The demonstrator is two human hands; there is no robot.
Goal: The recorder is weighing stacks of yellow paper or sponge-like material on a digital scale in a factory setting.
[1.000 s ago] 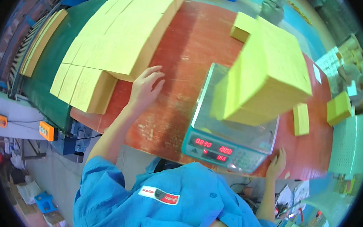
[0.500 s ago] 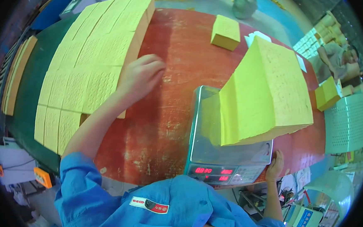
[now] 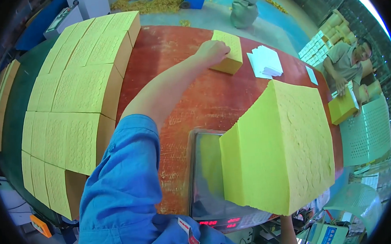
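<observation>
My left hand (image 3: 214, 53) reaches across the red table to a small yellow paper stack (image 3: 228, 65). Its fingers are curled together at the top of that stack; anything between them is too small to make out. A tall stack of yellow paper (image 3: 260, 162) with a stepped left side rests on the metal pan of a digital scale (image 3: 199, 191) in front of me. My right forearm (image 3: 288, 236) rises from the lower edge behind this tall stack, which hides the right hand.
Many yellow paper blocks (image 3: 77, 91) stand in rows at the left on the red table (image 3: 167, 101). White cards (image 3: 265, 62) lie at its far side. At the right, another person (image 3: 345, 63) handles a yellow block (image 3: 343, 107) beside a perforated chair (image 3: 367, 131).
My left hand has moved right and away, from beside the rows of blocks to the small yellow stack. My right hand, seen earlier beside the scale, is now hidden. The view has shifted.
</observation>
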